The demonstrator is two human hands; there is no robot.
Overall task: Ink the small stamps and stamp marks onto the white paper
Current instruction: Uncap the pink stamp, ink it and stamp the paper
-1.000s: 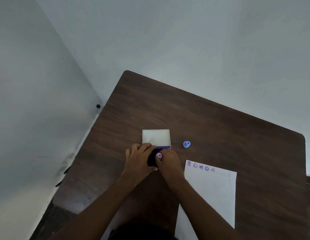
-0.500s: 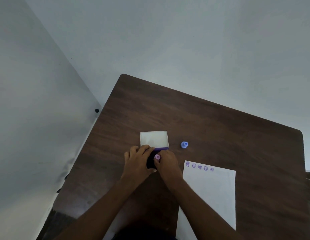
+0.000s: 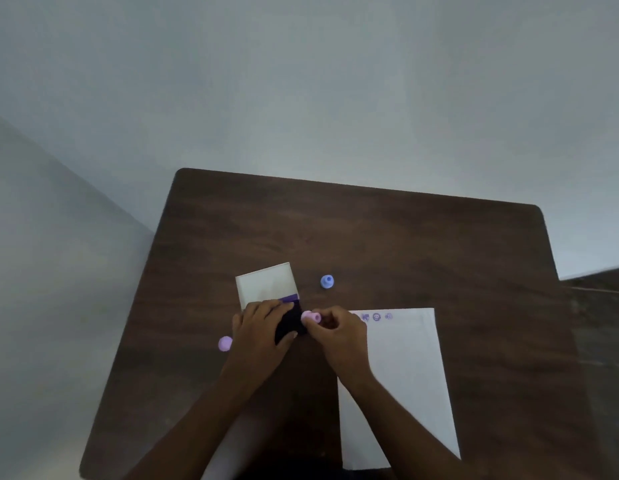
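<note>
My left hand point(image 3: 263, 336) presses down on the dark ink pad point(image 3: 290, 322), whose white lid point(image 3: 266, 285) lies open behind it. My right hand point(image 3: 339, 332) pinches a small pink stamp point(image 3: 311, 317) at the pad's right edge. The white paper point(image 3: 401, 379) lies to the right, partly under my right wrist, with a row of purple stamp marks point(image 3: 376, 317) along its top edge. A blue stamp point(image 3: 327, 281) stands on the table behind the paper. A purple stamp point(image 3: 225, 343) lies left of my left hand.
The dark wooden table point(image 3: 405, 244) fills the middle of the view, with pale grey floor or wall beyond its far and left edges. A darker surface point(image 3: 599, 306) shows at the right.
The view has tilted and shifted. My right hand has carried the pink stamp from over the ink pad to its right edge. The purple stamp left of my left hand is now visible.
</note>
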